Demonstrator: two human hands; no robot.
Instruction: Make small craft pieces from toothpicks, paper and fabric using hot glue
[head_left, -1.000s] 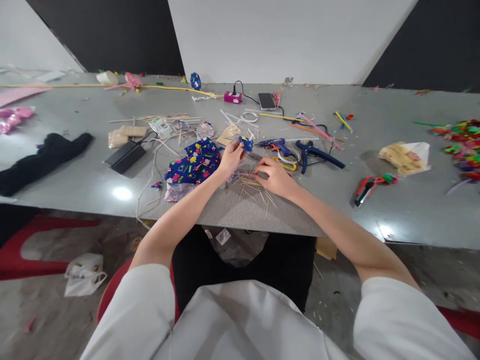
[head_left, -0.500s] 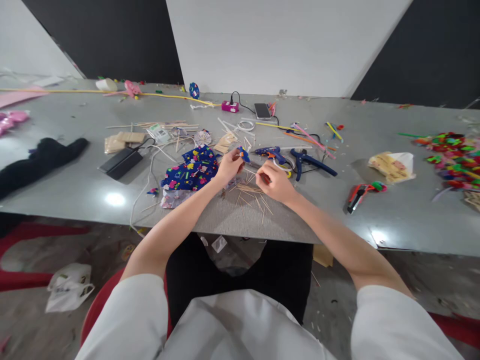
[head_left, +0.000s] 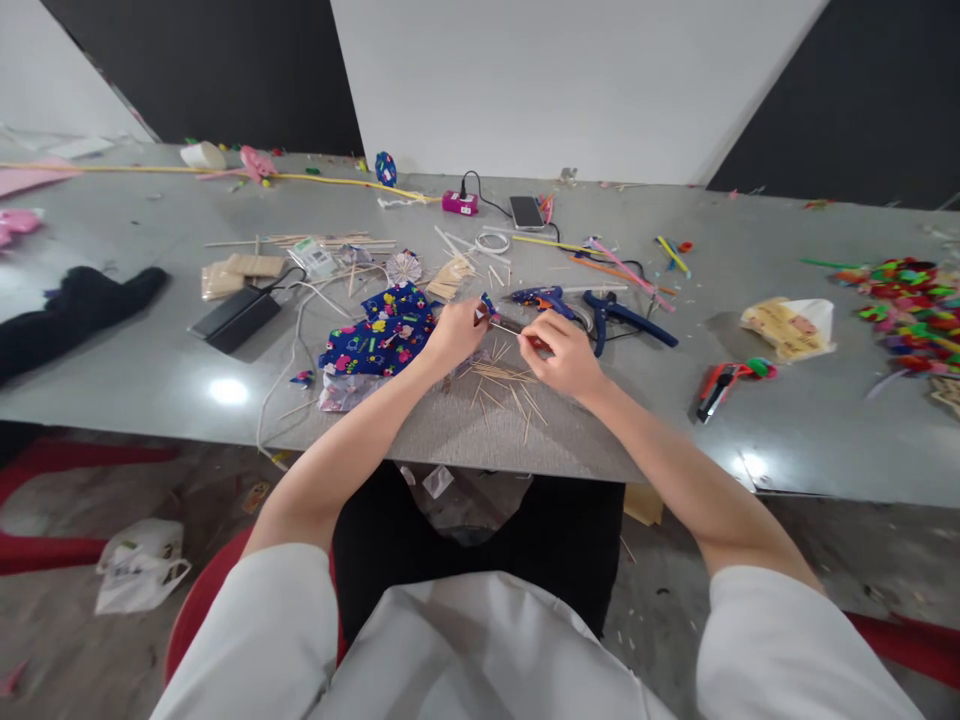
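Note:
My left hand (head_left: 454, 335) pinches a small piece of blue printed fabric (head_left: 487, 303), mostly hidden behind the fingers. My right hand (head_left: 562, 355) is closed, fingertips together on one end of a thin wooden stick (head_left: 505, 329). The stick's other end reaches the fabric piece at my left fingertips. Beneath both hands several loose thin sticks (head_left: 501, 373) lie scattered on the table. Blue printed cloth (head_left: 382, 335) is spread beside my left wrist. Just beyond my right hand lie a blue glue gun (head_left: 541, 298) and a dark blue plier-like tool (head_left: 630, 316).
On the grey table (head_left: 480, 445), a black box (head_left: 236, 318) with a white cable stands left. A phone (head_left: 526, 212) and a magenta plug block (head_left: 459, 203) lie at the back. To the right are a utility knife (head_left: 716, 392), a plastic packet (head_left: 789, 328) and colourful pipe cleaners (head_left: 911, 315).
My right hand has moved slightly right and the stick now spans between both hands. The fabric piece has turned further behind my left fingers. The view has shifted a little.

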